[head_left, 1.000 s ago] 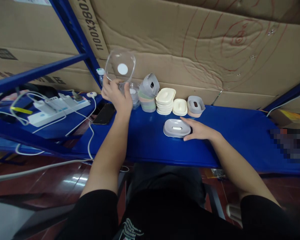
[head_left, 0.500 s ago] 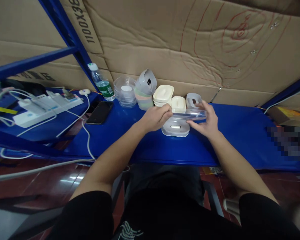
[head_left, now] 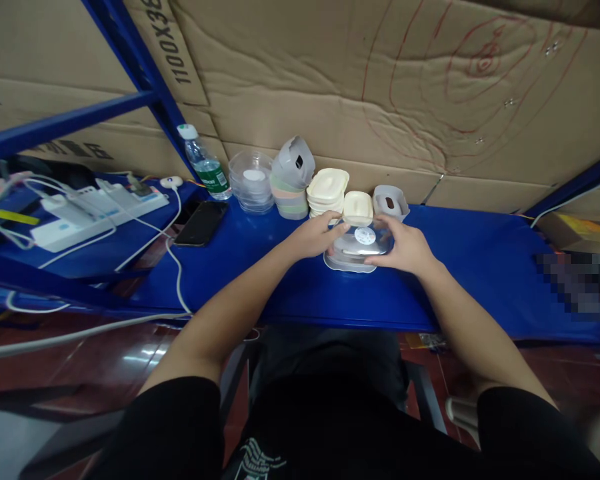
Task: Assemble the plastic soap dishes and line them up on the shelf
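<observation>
Both hands grip a clear plastic bowl (head_left: 365,236) with a round white label, one at each side. My left hand (head_left: 316,237) has its fingers and thumb at the left edge. At the right edge, my right hand (head_left: 406,245) holds on with the thumb toward me. Beneath the bowl lies a pale grey lid-like piece (head_left: 341,265), partly seen through it. Just behind are a small cream piece (head_left: 359,205), a stack of larger cream pieces (head_left: 327,187) and a grey container with a dark slot (head_left: 391,200).
A stack of clear bowls (head_left: 251,181) and stacked coloured containers (head_left: 291,195), topped by a tilted grey one (head_left: 293,160), stand at the back. Left of them are a water bottle (head_left: 206,170), a phone (head_left: 201,223) and a power strip (head_left: 97,220). Cardboard (head_left: 290,73) backs the blue table (head_left: 480,267).
The clear bowl has tipped from edge-on so its labelled face now shows, and it sits lower over the grey piece. My left hand has loosened from a fist-like grip to hold its side.
</observation>
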`<state>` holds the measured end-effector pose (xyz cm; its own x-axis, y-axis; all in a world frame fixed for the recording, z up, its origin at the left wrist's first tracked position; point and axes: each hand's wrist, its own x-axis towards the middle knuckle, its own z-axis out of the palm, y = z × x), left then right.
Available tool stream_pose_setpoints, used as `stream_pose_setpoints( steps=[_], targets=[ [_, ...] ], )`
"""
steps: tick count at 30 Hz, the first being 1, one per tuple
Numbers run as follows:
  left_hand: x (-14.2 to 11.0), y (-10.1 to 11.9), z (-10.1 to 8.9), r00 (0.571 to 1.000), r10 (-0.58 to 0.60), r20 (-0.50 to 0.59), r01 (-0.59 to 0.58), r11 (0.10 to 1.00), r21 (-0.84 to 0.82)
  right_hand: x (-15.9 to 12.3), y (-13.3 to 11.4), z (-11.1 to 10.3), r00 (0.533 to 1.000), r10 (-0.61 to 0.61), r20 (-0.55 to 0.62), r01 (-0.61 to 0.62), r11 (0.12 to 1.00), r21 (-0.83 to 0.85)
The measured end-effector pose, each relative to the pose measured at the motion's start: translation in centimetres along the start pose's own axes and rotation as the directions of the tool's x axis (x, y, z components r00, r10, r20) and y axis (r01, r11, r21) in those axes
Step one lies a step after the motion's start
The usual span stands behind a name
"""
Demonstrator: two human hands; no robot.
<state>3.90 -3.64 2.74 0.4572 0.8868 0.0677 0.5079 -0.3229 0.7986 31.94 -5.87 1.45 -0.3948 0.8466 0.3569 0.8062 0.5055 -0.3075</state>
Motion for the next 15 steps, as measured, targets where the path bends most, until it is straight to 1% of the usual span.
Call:
stream_pose_setpoints(
  steps=[3, 6, 9, 13, 15],
  targets=[
    [-0.3, 0.2, -0.1, 0.999, -0.018, 0.034, 0.012, 0.986, 0.167, 0.1, 0.1, 0.3, 0.996, 0.012, 0.086, -0.012, 1.0, -0.005],
    [-0.3, 0.2, -0.2, 0.996, -0.026, 0.083, 0.001, 0.957, 0.289, 0.3, -0.4, 0.5, 0.989, 0.014, 0.149, -0.007, 0.999, -0.046],
    [-0.1, -0.2, -0.4, 0.996, -0.016, 0.083, -0.019, 0.919, 0.395, 0.5, -0.7, 1.0, 0.977, -0.006, 0.214, 0.018, 0.998, -0.057],
    [0.1, -0.9, -0.4, 0.998, -0.001, 0.056, -0.026, 0.88, 0.475, 0.5, -0.2, 1.7, 0.967, -0.037, 0.252, 0.041, 0.999, -0.01],
    [0.3, -1.1, -0.5, 0.997, -0.024, 0.068, -0.012, 0.876, 0.483, 0.5, 0.3, 2.0, 0.963, -0.067, 0.261, 0.06, 0.998, 0.032]
  ],
)
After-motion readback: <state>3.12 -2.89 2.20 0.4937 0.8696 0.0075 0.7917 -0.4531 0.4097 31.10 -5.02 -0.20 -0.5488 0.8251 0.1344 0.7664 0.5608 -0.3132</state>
